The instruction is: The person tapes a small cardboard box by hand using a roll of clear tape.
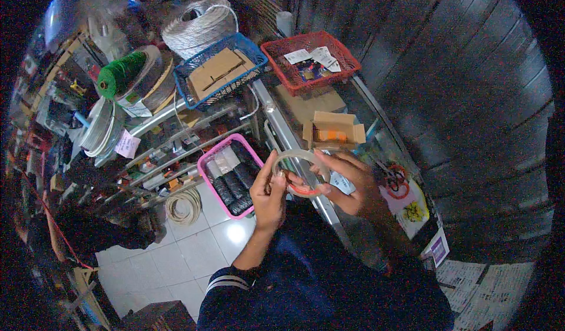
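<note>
A ring-shaped roll of what looks like clear adhesive tape (pixel 302 154) is held up in front of my chest, with an orange-red strip along its lower edge. My left hand (pixel 270 194) pinches its left side between thumb and fingers. On the right side, my right hand (pixel 355 183) grips the rim, its thumb low and fingers above. Through and behind the ring runs the metal edge (pixel 324 207) of a glass display counter. A small paper label with writing (pixel 342 182) shows just behind my right hand.
A pink basket (pixel 203 169) of black rolls stands left of my hands. Beyond are an open cardboard box (pixel 359 132), a red basket (pixel 309 88), a blue basket (pixel 187 103) and a rope coil (pixel 198 30). Scissors with orange handles (pixel 399 189) lie right. A cable coil (pixel 183 205) rests low left.
</note>
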{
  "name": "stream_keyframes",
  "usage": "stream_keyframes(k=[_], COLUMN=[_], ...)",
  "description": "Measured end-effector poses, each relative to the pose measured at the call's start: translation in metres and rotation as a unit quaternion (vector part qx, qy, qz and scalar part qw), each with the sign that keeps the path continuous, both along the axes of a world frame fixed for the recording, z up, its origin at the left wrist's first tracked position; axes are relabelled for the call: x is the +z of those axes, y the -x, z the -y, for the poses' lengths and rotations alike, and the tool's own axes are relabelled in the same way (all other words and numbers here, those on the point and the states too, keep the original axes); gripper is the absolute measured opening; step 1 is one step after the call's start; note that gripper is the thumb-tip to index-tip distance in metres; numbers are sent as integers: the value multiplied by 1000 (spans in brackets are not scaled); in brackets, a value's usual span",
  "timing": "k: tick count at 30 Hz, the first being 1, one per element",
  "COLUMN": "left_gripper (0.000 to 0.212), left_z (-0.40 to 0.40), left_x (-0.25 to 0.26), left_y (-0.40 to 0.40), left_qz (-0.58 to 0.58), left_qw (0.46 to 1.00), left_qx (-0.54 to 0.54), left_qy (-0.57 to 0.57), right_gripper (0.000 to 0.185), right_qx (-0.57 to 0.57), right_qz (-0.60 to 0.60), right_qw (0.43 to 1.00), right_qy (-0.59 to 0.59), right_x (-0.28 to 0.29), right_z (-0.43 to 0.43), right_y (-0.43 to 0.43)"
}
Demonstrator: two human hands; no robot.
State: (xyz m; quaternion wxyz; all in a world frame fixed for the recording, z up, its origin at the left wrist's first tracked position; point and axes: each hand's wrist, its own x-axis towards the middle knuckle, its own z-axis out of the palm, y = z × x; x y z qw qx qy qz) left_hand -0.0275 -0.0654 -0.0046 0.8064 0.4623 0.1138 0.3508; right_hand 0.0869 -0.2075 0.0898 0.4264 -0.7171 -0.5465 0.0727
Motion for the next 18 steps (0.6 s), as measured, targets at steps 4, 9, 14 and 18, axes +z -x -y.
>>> stream_keyframes(k=[4,9,14,18], left_gripper=[56,53,50,42], left_z=[-4,-5,-11,-18], left_x=[4,12,8,3], left_y=[5,9,12,18], left_qz=[-1,3,-21,-93], left_qw=[999,993,994,991], left_qx=[-27,-74,-76,-89], left_qy=[19,87,70,-32], right_gripper=[66,82,86,89], right_qx=[62,112,123,159], right_qz=[-45,-100,-94,-106], right_qw=[997,987,987,980], right_qy=[-5,51,37,51], right_x=[12,19,9,5], right_z=[-5,-17,-22,-18], right_y=[2,1,-4,-7])
